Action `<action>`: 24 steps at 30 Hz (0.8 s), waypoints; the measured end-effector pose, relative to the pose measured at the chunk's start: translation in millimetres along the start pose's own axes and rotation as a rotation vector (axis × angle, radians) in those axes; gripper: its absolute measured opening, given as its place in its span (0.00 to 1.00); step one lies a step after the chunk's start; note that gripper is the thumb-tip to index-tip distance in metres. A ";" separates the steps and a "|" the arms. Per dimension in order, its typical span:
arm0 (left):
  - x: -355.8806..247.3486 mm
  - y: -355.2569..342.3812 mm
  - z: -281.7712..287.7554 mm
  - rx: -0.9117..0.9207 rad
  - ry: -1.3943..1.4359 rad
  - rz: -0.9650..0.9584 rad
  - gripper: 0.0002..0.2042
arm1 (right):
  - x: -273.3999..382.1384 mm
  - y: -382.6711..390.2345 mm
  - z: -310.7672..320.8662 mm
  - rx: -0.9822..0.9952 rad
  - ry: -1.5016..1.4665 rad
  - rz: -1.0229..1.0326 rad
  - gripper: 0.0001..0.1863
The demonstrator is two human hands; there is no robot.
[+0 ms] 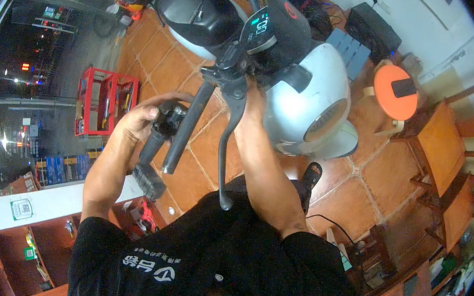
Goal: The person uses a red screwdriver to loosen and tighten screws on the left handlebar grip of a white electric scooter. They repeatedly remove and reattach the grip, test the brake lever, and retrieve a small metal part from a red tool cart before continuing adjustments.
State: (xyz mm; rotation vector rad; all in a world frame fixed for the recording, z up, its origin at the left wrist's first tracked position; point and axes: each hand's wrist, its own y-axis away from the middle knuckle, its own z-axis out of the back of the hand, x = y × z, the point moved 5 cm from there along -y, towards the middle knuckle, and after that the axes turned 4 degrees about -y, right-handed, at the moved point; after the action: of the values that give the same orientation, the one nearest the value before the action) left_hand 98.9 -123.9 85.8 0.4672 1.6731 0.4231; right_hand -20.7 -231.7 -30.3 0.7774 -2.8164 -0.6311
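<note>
My left hand (141, 119) is closed around the upper part of a black cordless power tool (155, 147), whose blocky battery hangs at the lower end. Just right of the tool is the handlebar grip (188, 127) of an electric scooter, with a long black brake lever (224, 152) beside it. My right hand (253, 99) reaches up behind the lever and its bracket (234, 86), below the lit display (261, 29). Its fingers are hidden there, so what they touch does not show. The scooter's pale front shell (305, 100) stands right of that hand.
A red tool rack (106, 102) stands on the tiled floor at left, near the glass front. A white-topped shelf unit (53, 199) lies at lower left. On the right are an orange round stool (395, 92) holding a dark phone and wooden chairs (441, 146). Behind is a black seat (197, 16).
</note>
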 end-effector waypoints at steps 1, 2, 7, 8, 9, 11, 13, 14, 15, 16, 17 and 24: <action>-1.7 -1.1 -1.6 -0.004 -0.009 0.001 0.48 | -0.6 -2.4 1.6 0.007 -0.035 -0.008 0.10; -2.8 -0.1 -2.7 -0.013 -0.017 0.003 0.48 | -2.3 -3.4 3.0 0.013 -0.071 -0.022 0.10; -2.8 -1.2 -0.2 -0.060 0.008 -0.014 0.47 | -5.9 -15.4 21.7 -0.027 0.082 -0.090 0.07; -3.4 0.3 0.4 -0.050 0.014 -0.004 0.47 | -2.6 -10.2 14.7 -0.096 0.055 -0.089 0.06; -4.4 2.3 -0.2 -0.041 0.021 0.005 0.46 | -2.6 -6.4 12.1 -0.165 0.029 -0.088 0.06; -11.0 4.4 -10.6 -0.041 0.063 0.025 0.46 | -11.5 -13.2 10.2 -0.051 -0.011 -0.055 0.06; -12.7 1.6 -15.2 -0.034 0.077 0.017 0.47 | -21.4 -23.5 20.9 0.024 -0.075 -0.075 0.05; -13.5 3.2 -18.3 -0.037 0.072 0.009 0.47 | -32.7 -28.5 33.0 0.043 -0.121 -0.127 0.06; -11.9 3.3 -21.7 -0.038 0.072 0.001 0.47 | -36.2 -27.6 37.5 0.078 -0.132 -0.158 0.06; -11.7 2.0 -23.1 -0.036 0.072 -0.006 0.47 | -38.1 -29.3 40.6 0.119 -0.142 -0.184 0.06; -8.6 2.6 -20.9 -0.039 0.094 0.002 0.48 | -37.5 -23.3 41.7 0.175 -0.121 -0.197 0.08; -23.2 4.1 -31.4 -0.112 0.083 0.039 0.48 | -12.3 -6.8 19.0 0.027 -0.112 -0.088 0.05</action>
State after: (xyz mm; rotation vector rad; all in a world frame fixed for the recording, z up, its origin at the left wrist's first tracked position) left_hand 71.2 -133.0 112.1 0.4047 1.7123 0.5689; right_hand -11.9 -223.9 -50.8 0.9024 -2.9108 -0.6718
